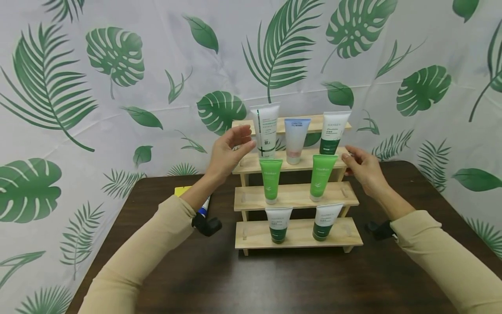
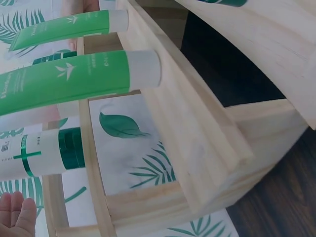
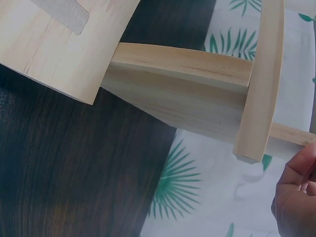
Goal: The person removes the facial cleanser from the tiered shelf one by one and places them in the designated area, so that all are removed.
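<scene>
A stepped wooden display rack holds several squeeze tubes standing cap-down. My left hand is beside the tall white tube on an upper shelf, fingers loosely bent and holding nothing. In the left wrist view those fingers appear just past the white tube with the green cap. At the rack's other end, my right hand pinches the side of the wooden frame, near the white-and-green tube. The right wrist view shows its curled fingers at a wooden rail.
Between the upper tubes stands a pale blue-pink tube. Two green tubes are a shelf lower, and two small white-and-green tubes on the bottom shelf. A yellow item lies on the dark table, partly behind the left forearm.
</scene>
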The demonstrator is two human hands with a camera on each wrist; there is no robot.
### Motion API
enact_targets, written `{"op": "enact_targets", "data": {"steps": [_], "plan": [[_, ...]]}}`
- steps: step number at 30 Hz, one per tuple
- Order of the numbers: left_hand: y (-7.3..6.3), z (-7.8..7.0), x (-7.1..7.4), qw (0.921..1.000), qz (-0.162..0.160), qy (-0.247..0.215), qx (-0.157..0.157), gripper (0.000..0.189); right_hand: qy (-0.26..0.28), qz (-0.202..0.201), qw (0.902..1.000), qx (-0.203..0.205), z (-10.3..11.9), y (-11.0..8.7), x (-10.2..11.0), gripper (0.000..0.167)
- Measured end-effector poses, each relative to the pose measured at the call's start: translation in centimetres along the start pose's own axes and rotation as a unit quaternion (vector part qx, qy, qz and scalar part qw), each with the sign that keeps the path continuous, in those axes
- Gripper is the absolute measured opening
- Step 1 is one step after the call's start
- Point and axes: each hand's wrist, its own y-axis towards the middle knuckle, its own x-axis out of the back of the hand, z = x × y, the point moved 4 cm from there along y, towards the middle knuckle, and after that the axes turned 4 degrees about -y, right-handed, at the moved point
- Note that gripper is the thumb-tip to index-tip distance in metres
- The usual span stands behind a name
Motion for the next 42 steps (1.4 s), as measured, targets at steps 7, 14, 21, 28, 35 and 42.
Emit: {"op": "enact_targets", "data": {"steps": [7, 14, 21, 28, 35, 42], "plan": [[0.7, -0.3, -1.1, 0.9997, 0.002, -0.023, -0.009, 0.043, 0.004, 0.001, 1.0, 0.0, 0.0, -0.1, 0.0, 0.057], [1.0, -0.1, -1.8, 0.9993, -0.003, -0.038, -0.003, 0.042, -0.002, 0.0, 1.0, 0.002, 0.1, -0.1, 0.0, 0.057], [1.2, 0.0, -2.2, 0.9991, -0.009, -0.043, -0.001, 0.043, -0.007, -0.003, 1.0, 0.001, 0.1, -0.1, 0.0, 0.057], [1.4, 0.2, -2.5, 0.9989, -0.016, -0.039, -0.022, 0.045, -0.003, -0.002, 1.0, 0.002, 0.0, 0.0, 0.0, 0.057], [1.4, 0.4, -2.7, 0.9986, -0.022, -0.034, -0.034, 0.047, 0.0, -0.004, 1.0, 0.006, -0.1, 0.0, 0.0, 0.057], [1.3, 0.6, -3.0, 0.9986, -0.025, -0.037, -0.03, 0.047, 0.002, -0.006, 1.0, 0.005, -0.1, 0.0, -0.1, 0.057]]}}
